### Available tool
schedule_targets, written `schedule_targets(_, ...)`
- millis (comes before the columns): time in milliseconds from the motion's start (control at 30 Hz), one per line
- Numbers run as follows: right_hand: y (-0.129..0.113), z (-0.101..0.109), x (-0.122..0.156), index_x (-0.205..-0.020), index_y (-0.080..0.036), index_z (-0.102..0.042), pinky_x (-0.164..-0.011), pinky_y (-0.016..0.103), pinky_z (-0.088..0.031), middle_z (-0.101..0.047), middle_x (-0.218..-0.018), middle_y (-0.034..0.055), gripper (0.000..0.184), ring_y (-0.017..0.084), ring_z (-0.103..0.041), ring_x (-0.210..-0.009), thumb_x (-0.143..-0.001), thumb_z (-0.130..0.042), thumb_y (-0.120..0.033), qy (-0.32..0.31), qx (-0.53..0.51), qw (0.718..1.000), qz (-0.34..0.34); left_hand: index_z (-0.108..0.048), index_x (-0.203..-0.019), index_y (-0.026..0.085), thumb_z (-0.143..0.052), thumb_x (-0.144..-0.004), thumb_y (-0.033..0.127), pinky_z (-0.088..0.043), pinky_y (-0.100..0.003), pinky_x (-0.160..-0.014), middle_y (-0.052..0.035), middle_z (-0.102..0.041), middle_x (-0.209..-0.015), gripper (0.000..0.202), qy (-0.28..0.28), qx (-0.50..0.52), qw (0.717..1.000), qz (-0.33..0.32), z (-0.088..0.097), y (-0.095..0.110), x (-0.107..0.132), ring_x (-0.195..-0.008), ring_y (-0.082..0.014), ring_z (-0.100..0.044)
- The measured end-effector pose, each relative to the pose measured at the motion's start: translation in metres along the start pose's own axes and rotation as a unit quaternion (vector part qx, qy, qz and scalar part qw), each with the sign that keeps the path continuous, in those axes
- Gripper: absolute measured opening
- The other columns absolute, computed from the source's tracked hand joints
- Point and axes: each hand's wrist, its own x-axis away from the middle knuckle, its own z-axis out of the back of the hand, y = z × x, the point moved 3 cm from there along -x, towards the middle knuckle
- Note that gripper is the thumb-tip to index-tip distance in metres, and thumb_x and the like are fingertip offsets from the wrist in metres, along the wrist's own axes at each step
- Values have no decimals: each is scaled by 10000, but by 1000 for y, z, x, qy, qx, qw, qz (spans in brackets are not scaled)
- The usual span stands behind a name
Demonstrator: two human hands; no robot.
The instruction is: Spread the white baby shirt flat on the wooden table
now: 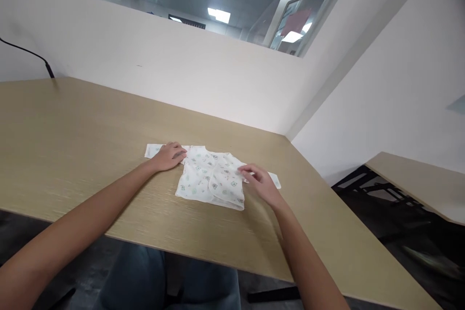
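White cotton, printed with small pastel figures: a baby shirt (210,179) lies flat and spread mid-table (72,155). The left hand (169,156) presses one sleeve, fingers loosely curled and together; the right hand (259,183) pinches the opposite sleeve's edge. Pale wood-grain surface; a black cable (29,53) trails along the partition (163,68).

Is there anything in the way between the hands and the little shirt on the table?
Nothing visible is in the way. The left hand lies flat on the left sleeve of the baby shirt, and the right hand touches its right side at the other sleeve. The wooden table around the shirt shows nothing else near them.
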Motion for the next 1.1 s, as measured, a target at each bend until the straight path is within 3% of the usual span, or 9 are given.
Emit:
schedule_targets(100,-31,-23,17,-1053,-201,-762,-686,289,-499,-688,-845,59,408,183,-616,-761,-954,-556,-538,-288,-71,954,-51,-707,-1141,225,-344,-1015,486,-363,-486,-1063,-90,-613,-1192,464,0,-51,999,9,-8,-9,-3,-1174,-282,-519)
schedule_targets(200,-40,-37,27,-1199,-222,-739,-635,257,-472,-691,-867,47,417,150,-588,-697,-929,-615,-515,-386,-75,916,-77,-706,-1099,228,-268,-1036,458,-361,-488,-1036,-79,-619,-1187,498,6,-61,997,38,-9,-7,-4,-1167,-277,-514)
schedule_targets(367,-37,-41,26,-1233,-201,-723,-554,228,-399,-657,-792,26,434,89,-492,-557,-923,-636,-493,-385,-52,917,-91,-682,-1118,254,-271,-1037,456,-373,-503,-960,-80,-616,-1217,466,15,-107,991,80,-8,-5,-5,-1179,-292,-504)
schedule_targets(567,-41,-38,31,-881,-140,-752,-465,231,-317,-596,-641,17,431,79,-417,-471,-907,-632,-552,-443,-41,888,-112,-678,-1132,245,-285,-1037,446,-378,-529,-937,-87,-609,-1221,451,15,-135,986,98,-8,-6,-6,-1180,-305,-502)
schedule_targets(633,-42,-41,29,-861,-146,-735,-475,234,-319,-568,-632,7,423,87,-427,-496,-902,-639,-556,-412,-47,905,-97,-682,-1126,244,-297,-1033,444,-379,-526,-940,-86,-611,-1216,444,16,-133,986,96,-8,-5,-7,-1178,-304,-504)
schedule_targets(733,-42,-47,22,-863,-166,-687,-532,237,-350,-555,-690,1,372,106,-463,-597,-870,-691,-538,-286,-42,957,-40,-688,-1126,250,-310,-1027,445,-376,-519,-953,-85,-609,-1221,437,14,-126,987,97,-8,-5,-6,-1183,-302,-507)
schedule_targets(833,-43,-56,18,-797,-181,-607,-591,250,-371,-580,-760,4,341,119,-472,-667,-802,-775,-477,-194,44,979,48,-689,-1139,253,-325,-1021,454,-374,-515,-961,-86,-608,-1228,432,14,-122,988,97,-9,-5,-5,-1192,-305,-504)
schedule_targets(967,-45,-66,22,-811,-193,-599,-676,268,-395,-607,-841,9,216,131,-509,-738,-843,-738,-356,-196,120,964,133,-685,-1157,245,-357,-1006,466,-372,-523,-968,-93,-606,-1237,423,17,-125,988,94,-9,-5,-4,-1204,-314,-496)
schedule_targets(1100,-47,-61,23,-824,-197,-595,-658,266,-391,-586,-815,7,137,125,-494,-708,-913,-639,-292,-192,104,966,136,-684,-1160,249,-357,-1003,471,-366,-531,-985,-90,-604,-1238,426,17,-116,988,97,-9,-5,-4,-1211,-315,-491)
